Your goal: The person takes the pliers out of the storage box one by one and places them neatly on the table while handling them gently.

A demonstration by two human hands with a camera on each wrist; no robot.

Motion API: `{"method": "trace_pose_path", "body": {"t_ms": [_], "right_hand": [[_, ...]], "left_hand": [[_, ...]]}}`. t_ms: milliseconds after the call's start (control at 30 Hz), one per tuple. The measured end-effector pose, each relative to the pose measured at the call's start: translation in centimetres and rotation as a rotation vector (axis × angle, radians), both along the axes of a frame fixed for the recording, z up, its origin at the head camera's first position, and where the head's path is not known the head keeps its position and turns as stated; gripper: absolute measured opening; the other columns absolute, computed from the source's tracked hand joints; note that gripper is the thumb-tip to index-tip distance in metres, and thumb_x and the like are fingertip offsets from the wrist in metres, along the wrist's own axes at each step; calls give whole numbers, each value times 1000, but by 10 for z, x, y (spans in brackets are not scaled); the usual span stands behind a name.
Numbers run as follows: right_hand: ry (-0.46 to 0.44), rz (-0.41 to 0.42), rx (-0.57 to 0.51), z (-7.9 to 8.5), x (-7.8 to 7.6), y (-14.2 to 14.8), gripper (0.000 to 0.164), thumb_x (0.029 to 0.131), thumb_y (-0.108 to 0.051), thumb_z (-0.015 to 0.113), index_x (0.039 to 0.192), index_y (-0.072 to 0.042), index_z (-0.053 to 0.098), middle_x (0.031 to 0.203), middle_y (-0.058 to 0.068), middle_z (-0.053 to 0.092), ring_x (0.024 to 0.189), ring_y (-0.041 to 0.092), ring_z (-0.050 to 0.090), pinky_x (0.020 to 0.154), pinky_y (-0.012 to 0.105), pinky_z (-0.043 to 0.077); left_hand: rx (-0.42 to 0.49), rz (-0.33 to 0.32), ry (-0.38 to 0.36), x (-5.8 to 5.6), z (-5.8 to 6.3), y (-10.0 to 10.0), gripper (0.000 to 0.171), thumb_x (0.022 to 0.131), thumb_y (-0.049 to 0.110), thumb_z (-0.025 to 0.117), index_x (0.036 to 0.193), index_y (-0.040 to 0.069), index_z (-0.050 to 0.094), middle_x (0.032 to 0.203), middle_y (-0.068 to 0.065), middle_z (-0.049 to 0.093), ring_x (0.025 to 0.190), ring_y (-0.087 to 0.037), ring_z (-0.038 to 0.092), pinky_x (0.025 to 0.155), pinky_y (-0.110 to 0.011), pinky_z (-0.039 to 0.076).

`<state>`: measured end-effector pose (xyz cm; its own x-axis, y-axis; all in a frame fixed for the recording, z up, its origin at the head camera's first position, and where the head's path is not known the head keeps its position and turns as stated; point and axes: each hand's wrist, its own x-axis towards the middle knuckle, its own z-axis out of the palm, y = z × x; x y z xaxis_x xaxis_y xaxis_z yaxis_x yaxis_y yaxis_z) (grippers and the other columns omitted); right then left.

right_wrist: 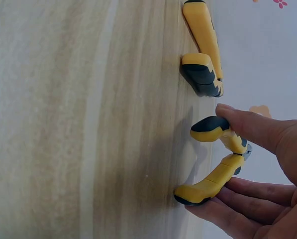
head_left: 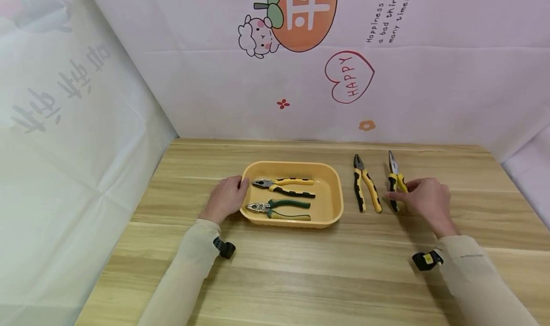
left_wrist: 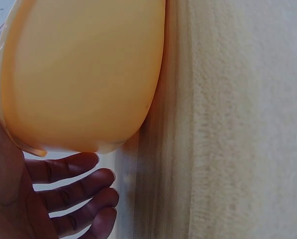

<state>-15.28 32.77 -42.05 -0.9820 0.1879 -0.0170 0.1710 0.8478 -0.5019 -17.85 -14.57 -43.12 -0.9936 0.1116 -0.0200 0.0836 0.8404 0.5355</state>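
Note:
My left hand (head_left: 225,199) holds the left end of a yellow plastic tray (head_left: 330,194). In the left wrist view its fingers lie along the outer wall; the thumb is mostly hidden by the rim. Two pairs of pliers lie in the tray: yellow-and-black combination pliers (head_left: 294,179) and green-and-tan combination pliers (head_left: 290,203), both with jaws to the left. On the right, my right hand (head_left: 429,199) grips the yellow-and-black handles of long-nose pliers (head_left: 393,167). Thumb and fingers press the two handles from opposite sides in the right wrist view; the tips point away from me.
Another pair of yellow-and-black combination pliers (head_left: 370,188) lies on the wooden table (head_left: 309,273) between the tray and my right hand, handles spread. A white printed sheet (head_left: 240,106) rises along the back edge, with more white sheeting at the left and right.

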Motion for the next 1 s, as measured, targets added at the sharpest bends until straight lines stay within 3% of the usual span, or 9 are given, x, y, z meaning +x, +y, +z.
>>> {"method": "trace_pose_path", "body": {"t_ms": [267, 367, 500, 600, 767, 1000], "right_hand": [[-10, -4, -2, -1, 0, -2, 67, 74, -50, 89, 102, 9, 74, 90, 21, 74, 85, 33, 55, 70, 42, 36], [-11, -1, 0, -1, 0, -3, 63, 75, -49, 88, 98, 8, 74, 77, 15, 73, 81, 31, 50, 68, 39, 33], [3, 11, 18, -1, 0, -6, 52, 76, -45, 88, 84, 4, 75, 58, 2, 61, 73, 27, 44, 65, 38, 29], [13, 19, 34, -3, 0, -7, 44, 77, -43, 88, 71, -2, 73, 51, 0, 53, 67, 24, 41, 63, 38, 28], [14, 24, 53, -4, -1, -8, 44, 78, -40, 87, 58, -8, 65, 48, 0, 46, 58, 20, 38, 59, 36, 29], [18, 24, 56, -5, -2, -9, 42, 78, -39, 87, 59, -8, 65, 48, 0, 47, 57, 20, 39, 57, 36, 29]], "left_hand": [[2, -4, 6, 0, 1, 0, 44, 110, 35, 38, 77, 11, 53, 68, -6, 51, 58, -22, 49, 55, -35, 38], [0, -5, 8, 0, 1, 0, 43, 110, 35, 39, 77, 12, 53, 68, -6, 51, 58, -22, 49, 55, -35, 38], [0, -6, 6, 0, 1, 0, 43, 110, 35, 38, 77, 11, 53, 68, -6, 51, 59, -22, 49, 55, -35, 38], [-2, -3, 0, 1, 1, 1, 43, 110, 35, 38, 78, 11, 53, 68, -7, 51, 59, -22, 49, 56, -35, 38], [-9, 3, -4, 1, 0, 0, 44, 110, 37, 37, 78, 11, 53, 68, -6, 52, 60, -22, 49, 57, -35, 38], [-4, -4, 2, -1, -1, 0, 44, 110, 36, 37, 77, 11, 53, 67, -6, 51, 57, -22, 49, 55, -35, 38]]}}
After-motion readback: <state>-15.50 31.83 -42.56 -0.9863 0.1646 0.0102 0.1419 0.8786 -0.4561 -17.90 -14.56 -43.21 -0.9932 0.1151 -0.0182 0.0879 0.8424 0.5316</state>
